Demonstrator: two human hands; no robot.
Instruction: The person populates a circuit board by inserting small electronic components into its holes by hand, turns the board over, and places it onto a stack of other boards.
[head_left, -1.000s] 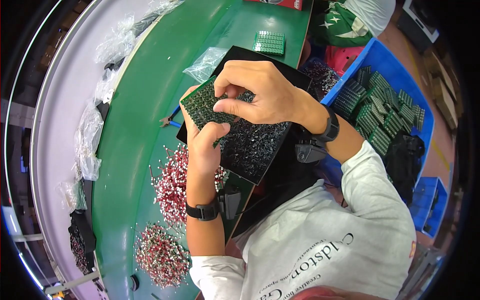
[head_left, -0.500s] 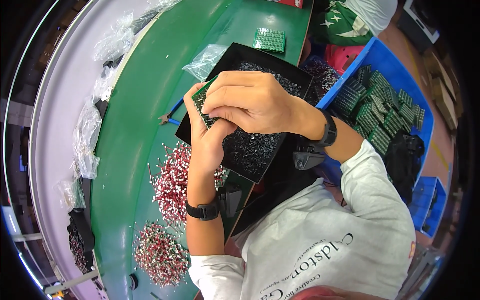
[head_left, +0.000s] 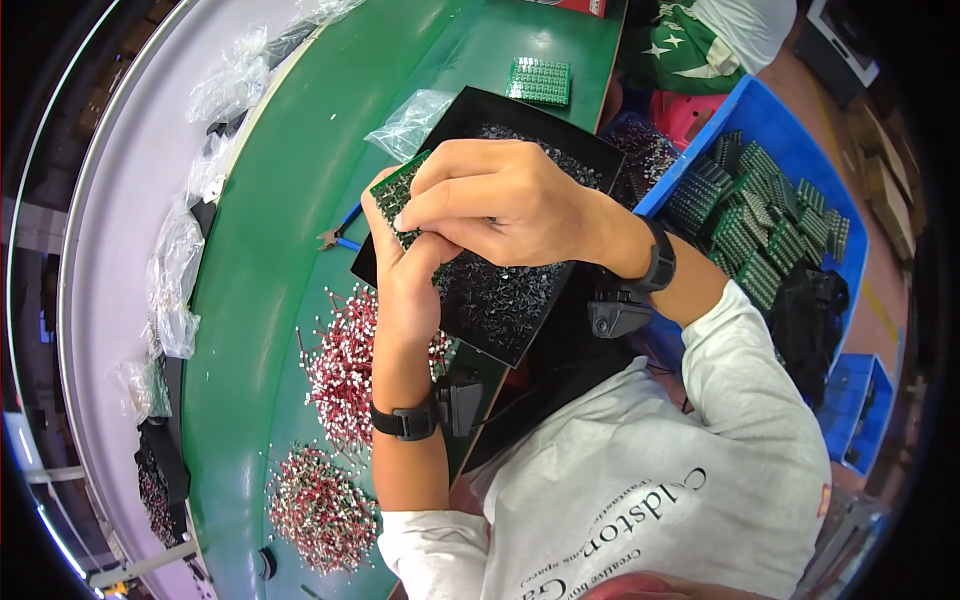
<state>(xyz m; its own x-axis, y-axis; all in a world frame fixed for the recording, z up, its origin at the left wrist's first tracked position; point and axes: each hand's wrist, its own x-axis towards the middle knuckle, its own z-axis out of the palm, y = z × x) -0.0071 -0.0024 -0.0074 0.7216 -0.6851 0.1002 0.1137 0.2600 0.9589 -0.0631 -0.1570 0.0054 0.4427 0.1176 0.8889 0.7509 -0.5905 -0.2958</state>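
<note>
your left hand (head_left: 408, 290) is wrapped round the green circuit board (head_left: 395, 188), gripping it by its left edge and lower end, its component-covered face toward you. your right hand (head_left: 520, 205) arches across from the other side, fingers bent inward and tips brought down on the board's face near its lower part; whether a small piece is pinched there cannot be told, since your knuckles cover the spot. to work this well, keep the left grip firm at the rim, so the board does not flex or twist under the right fingertips, and press or pull straight to the face rather than sideways (a slanted push would likely bend the small parts). tipping your right wrist back a little should also uncover the rows. the board is held above the left part of the black tray (head_left: 462, 122), whose floor is strewn with small black pieces (head_left: 500, 300), so anything loose would probably land among them. just left of the tray, pliers (head_left: 348, 243) with blue handles lie on the green surface (head_left: 270, 300); beyond it are a clear bag (head_left: 412, 122) and another board panel (head_left: 540, 82). nearer your left forearm sit two heaps of red and white wires (head_left: 345, 370), and to your right stands a blue bin (head_left: 695, 130) of similar boards (head_left: 770, 220).
</note>
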